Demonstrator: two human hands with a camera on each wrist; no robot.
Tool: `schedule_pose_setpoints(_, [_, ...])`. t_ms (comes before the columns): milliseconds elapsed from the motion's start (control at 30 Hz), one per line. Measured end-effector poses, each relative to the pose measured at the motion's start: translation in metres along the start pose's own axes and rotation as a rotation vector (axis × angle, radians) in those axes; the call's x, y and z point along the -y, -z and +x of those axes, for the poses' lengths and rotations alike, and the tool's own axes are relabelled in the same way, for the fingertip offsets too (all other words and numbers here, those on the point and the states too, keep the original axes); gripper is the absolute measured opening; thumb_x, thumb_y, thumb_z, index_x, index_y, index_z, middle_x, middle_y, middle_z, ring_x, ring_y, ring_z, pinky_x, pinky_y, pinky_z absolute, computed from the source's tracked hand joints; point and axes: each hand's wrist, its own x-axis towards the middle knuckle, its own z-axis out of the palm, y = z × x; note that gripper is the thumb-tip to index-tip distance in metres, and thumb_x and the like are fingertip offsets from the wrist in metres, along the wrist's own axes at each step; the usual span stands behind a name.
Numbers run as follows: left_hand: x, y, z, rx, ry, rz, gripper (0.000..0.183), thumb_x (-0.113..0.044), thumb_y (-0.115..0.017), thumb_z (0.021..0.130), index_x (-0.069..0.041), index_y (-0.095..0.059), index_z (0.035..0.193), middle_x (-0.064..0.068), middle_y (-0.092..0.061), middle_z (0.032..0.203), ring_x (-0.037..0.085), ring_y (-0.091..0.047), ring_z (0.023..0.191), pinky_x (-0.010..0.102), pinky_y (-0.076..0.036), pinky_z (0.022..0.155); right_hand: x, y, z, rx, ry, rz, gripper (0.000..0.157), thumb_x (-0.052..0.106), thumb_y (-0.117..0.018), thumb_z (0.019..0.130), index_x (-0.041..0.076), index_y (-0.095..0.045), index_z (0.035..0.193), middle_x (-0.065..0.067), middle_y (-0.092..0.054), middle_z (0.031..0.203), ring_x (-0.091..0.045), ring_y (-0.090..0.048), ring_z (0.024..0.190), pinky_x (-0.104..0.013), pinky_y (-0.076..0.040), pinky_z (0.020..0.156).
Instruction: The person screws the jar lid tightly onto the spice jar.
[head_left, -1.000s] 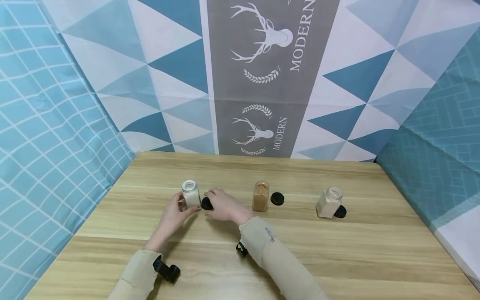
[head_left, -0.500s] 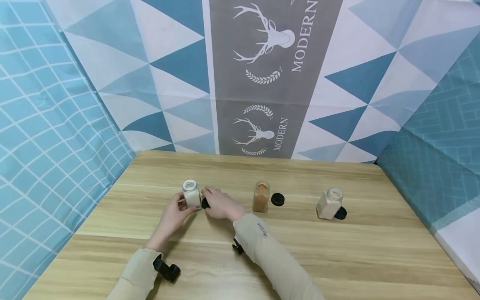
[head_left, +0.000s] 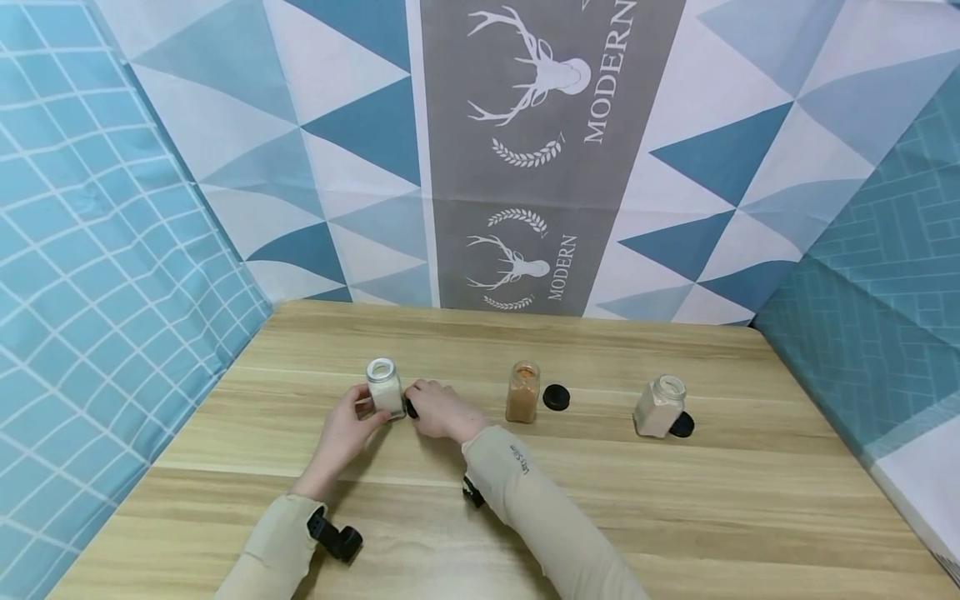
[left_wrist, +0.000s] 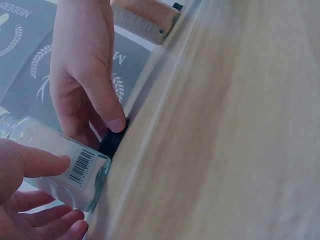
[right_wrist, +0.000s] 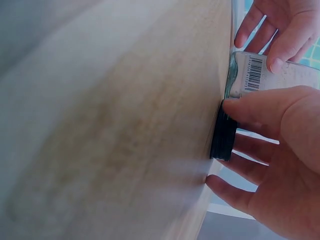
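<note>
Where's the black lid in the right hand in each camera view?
Head: left of centre, black lid partly hidden by right hand.
Left wrist: left of centre, beside the glass jar.
Right wrist: right of centre, below that glass jar.
Shared landmark: glass jar in left hand.

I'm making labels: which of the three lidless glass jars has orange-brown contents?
The middle clear glass jar; the left clear glass jar and right clear glass jar both hold pale contents.

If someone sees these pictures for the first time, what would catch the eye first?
Probably the grey deer-printed panel at the back centre. Then the open orange-filled jar in front of it, and, farther left, the white-filled jar in the left grip, with a black lid beside it in the right grip.
</note>
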Motion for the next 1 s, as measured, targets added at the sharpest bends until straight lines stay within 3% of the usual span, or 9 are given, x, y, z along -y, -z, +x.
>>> schedule_pose_setpoints(233, [0.001, 0.000, 0.000, -0.001, 0.004, -0.003, 0.051, -0.010, -0.061, 0.086, 0.009, -0.038, 0.128, 0.030, -0.044, 0.129, 0.041, -0.048, 0.115, 0.045, -0.043, 0.095, -0.001, 0.000, 0.002, 0.012, 0.010, -0.012, 0.039, 0.003, -0.062, 0.079, 0.010, -0.057, 0.117, -0.005, -0.056, 0.112, -0.019, -0.055, 0.102, -0.030, -0.049, 0.084])
schedule_pose_setpoints(533, [0.001, -0.001, 0.000, -0.003, 0.005, -0.005, 0.052, -0.010, -0.061, 0.085, 0.008, -0.038, 0.128, 0.029, -0.044, 0.129, 0.041, -0.049, 0.115, 0.045, -0.043, 0.095, -0.006, 0.002, 0.002, 0.006, 0.008, 0.051, 0.049, -0.002, -0.061, 0.077, 0.008, -0.052, 0.124, -0.007, -0.055, 0.119, -0.021, -0.053, 0.108, -0.029, -0.044, 0.095])
schedule_pose_setpoints(1000, [0.003, -0.002, 0.002, -0.005, 0.001, -0.010, 0.050, -0.007, -0.060, 0.086, 0.009, -0.038, 0.127, 0.030, -0.046, 0.126, 0.041, -0.050, 0.113, 0.045, -0.044, 0.094, -0.014, 0.013, -0.001, -0.018, 0.005, 0.210, 0.040, 0.009, -0.051, 0.091, 0.004, -0.045, 0.130, -0.011, -0.054, 0.121, -0.022, -0.052, 0.113, -0.030, -0.041, 0.099])
